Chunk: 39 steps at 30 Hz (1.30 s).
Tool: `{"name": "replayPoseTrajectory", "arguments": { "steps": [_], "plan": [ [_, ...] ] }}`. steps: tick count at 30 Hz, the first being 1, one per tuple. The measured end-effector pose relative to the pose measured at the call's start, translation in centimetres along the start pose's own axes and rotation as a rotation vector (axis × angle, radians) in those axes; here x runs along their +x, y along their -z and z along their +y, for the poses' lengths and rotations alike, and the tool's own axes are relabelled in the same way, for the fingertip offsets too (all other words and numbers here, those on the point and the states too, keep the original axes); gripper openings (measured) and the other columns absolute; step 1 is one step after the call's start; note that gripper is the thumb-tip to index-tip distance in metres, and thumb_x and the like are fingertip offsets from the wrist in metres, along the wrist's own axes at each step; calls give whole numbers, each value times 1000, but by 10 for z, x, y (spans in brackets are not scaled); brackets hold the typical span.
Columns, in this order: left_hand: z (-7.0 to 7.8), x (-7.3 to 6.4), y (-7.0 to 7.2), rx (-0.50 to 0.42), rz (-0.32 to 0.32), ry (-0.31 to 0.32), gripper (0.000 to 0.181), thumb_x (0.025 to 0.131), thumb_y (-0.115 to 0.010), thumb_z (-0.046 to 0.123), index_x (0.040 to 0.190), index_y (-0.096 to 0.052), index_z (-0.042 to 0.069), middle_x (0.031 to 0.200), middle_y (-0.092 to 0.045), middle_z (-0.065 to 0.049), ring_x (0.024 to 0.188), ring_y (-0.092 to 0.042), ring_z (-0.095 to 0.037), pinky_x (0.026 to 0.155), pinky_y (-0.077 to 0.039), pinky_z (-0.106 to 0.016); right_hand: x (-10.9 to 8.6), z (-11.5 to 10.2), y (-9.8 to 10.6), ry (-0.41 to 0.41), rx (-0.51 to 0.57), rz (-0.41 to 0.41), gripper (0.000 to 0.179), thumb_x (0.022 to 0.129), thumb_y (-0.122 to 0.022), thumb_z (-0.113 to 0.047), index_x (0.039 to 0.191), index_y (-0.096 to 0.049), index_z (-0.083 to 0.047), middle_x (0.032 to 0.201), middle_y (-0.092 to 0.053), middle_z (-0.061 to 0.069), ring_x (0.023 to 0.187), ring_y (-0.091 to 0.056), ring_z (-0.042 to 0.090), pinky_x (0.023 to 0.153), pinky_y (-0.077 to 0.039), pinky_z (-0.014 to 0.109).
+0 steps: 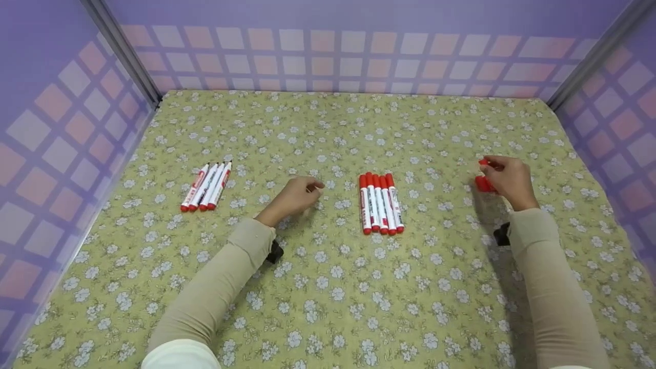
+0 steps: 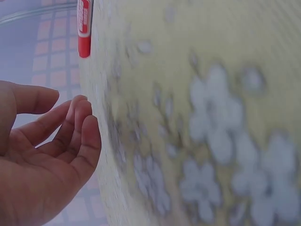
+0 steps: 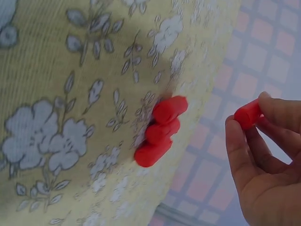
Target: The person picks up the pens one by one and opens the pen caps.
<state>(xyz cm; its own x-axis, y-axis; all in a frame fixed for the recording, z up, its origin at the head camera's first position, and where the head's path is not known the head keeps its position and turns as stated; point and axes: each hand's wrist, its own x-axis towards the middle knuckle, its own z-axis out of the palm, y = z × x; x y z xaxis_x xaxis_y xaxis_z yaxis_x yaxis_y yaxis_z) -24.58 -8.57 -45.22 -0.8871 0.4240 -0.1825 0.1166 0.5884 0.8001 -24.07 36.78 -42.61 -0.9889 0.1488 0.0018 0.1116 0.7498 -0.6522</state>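
My right hand (image 1: 512, 179) pinches a red marker cap (image 3: 248, 114) between thumb and fingertips, held above the cloth. Just below it, three red caps (image 3: 162, 132) lie side by side on the cloth. Over the middle of the table, my left hand (image 1: 300, 195) hangs with loosely curled fingers and holds nothing. Between the hands lies a row of several capped white markers (image 1: 382, 205), red caps pointing away from me. Off to the left, several uncapped markers (image 1: 205, 187) lie together, dark tips pointing away and red ends toward me.
A yellow-green flowered cloth (image 1: 328, 307) covers the table. Purple walls with pink and white squares (image 1: 323, 56) enclose the back and both sides, with grey posts (image 1: 130, 56) at the corners. Each wrist carries a small black camera (image 1: 275, 252).
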Motion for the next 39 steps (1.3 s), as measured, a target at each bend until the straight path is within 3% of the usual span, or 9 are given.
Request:
{"name": "replayPoseTrajectory", "arguments": {
  "steps": [2,4,6,10,16,25,34,39],
  "plan": [
    [3,0,-4,-10,-15,0,37,101,-44,18,132,-56,3,123,-59,-15,108,-58,-27,88,-49,-41,2,5,3,-39,4,-10,49,98,-54,-29,139,-50,-1,130,-55,27,112,-56,36,71,-46,18],
    [7,1,-8,-15,-30,-2,36,101,-45,19,132,-56,4,123,-59,-14,109,-57,-27,89,-48,-41,3,10,6,-79,19,-25,50,99,-52,-30,140,-48,-1,133,-53,27,114,-54,37,74,-46,21],
    [10,1,-12,-24,-42,0,36,101,-45,20,131,-57,4,123,-59,-13,108,-57,-26,87,-49,-40,4,14,8,-113,37,-42,52,100,-50,-30,142,-45,0,136,-50,28,119,-51,39,84,-50,32],
    [17,4,-21,-38,-51,8,36,100,-45,19,129,-58,4,120,-60,-12,95,-58,-21,77,-48,-33,5,21,11,-169,60,-62,53,100,-49,-29,142,-43,3,139,-46,30,123,-48,42,98,-43,51],
    [24,7,-31,-108,-74,35,36,99,-46,17,129,-58,3,112,-62,-13,73,-51,-15,64,-44,-28,4,30,12,-207,35,-52,54,100,-48,-29,140,-44,6,137,-47,32,121,-49,43,96,-44,50],
    [29,8,-39,-107,-102,40,36,99,-46,18,130,-55,3,103,-62,-13,75,-52,-17,65,-44,-29,2,43,14,-215,36,-52,50,98,-49,-21,138,-45,9,136,-47,33,120,-50,44,95,-45,50],
    [30,10,-43,-129,-116,53,36,99,-44,16,131,-54,4,87,-58,-9,69,-47,-15,64,-41,-29,3,54,16,-194,-14,-89,48,97,-50,-16,135,-47,12,134,-48,35,116,-53,42,85,-48,37],
    [31,13,-45,-122,-114,51,37,97,-45,16,131,-55,5,97,-61,-12,72,-49,-15,65,-43,-29,3,56,18,-203,-25,-133,49,96,-50,-16,136,-46,12,136,-45,36,120,-50,45,89,-47,43]
  ]
}}
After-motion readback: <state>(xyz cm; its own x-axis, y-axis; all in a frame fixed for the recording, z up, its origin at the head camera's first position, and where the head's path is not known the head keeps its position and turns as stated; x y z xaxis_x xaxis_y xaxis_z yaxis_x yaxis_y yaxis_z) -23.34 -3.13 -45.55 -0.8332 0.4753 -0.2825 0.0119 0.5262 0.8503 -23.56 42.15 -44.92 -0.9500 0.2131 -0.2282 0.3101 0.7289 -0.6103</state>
